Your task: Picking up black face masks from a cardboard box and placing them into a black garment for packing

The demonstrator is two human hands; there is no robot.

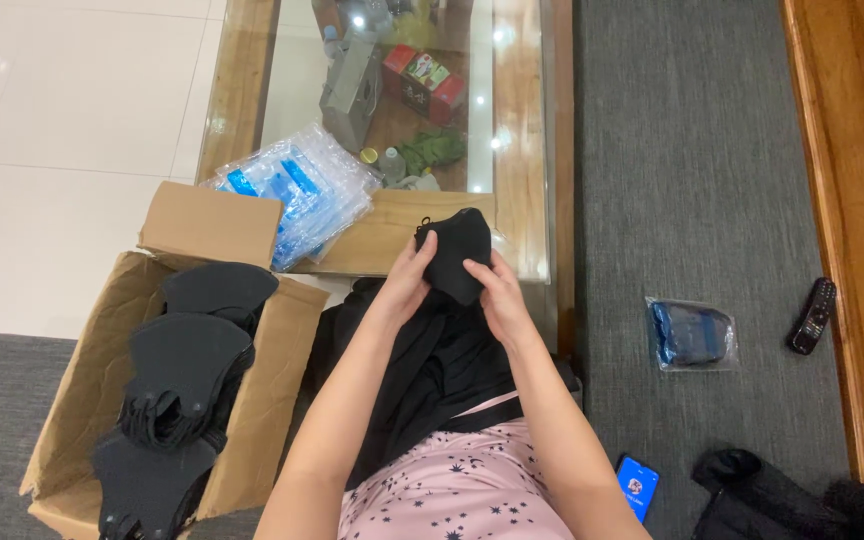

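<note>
1. One black fabric mask (pixel 455 262) is held up over the lap, just past centre toward 12 o'clock; it is gripped from both sides.
2. One left hand (pixel 408 282) is closed on the mask's left edge, thumb laid on the front.
3. One right hand (pixel 498 295) is closed on the mask's right edge, thumb pressed on the front.
4. One dark cloth heap (pixel 432 370) is spread over the lap, directly below the hands at 6 o'clock of the mask.
5. One open cardboard box (pixel 92 380) is set at 8 o'clock of the hands; black masks (pixel 187 370) are stacked inside in a long pile. Their number cannot be told; at least four separate outlines are seen.
6. One bundle of clear plastic packets (pixel 297 190) with blue contents is laid at 11 o'clock, resting on the box flap and the table edge. The count of packets cannot be told.
7. One glass-topped table (pixel 527 120) with a wooden frame is placed at 12 o'clock; one red tin (pixel 424 84) and one green cloth (pixel 432 150) are seen beneath the glass.
8. One sealed packet (pixel 692 335) holding a dark mask is laid on the grey carpet at 3 o'clock.
9. One black remote control (pixel 812 316) is laid farther out at 3 o'clock, well apart from the hands.
10. One phone (pixel 637 487) with a lit blue screen is laid at 5 o'clock.
11. One black bag (pixel 752 495) is placed beside the phone, at 4 o'clock.
</note>
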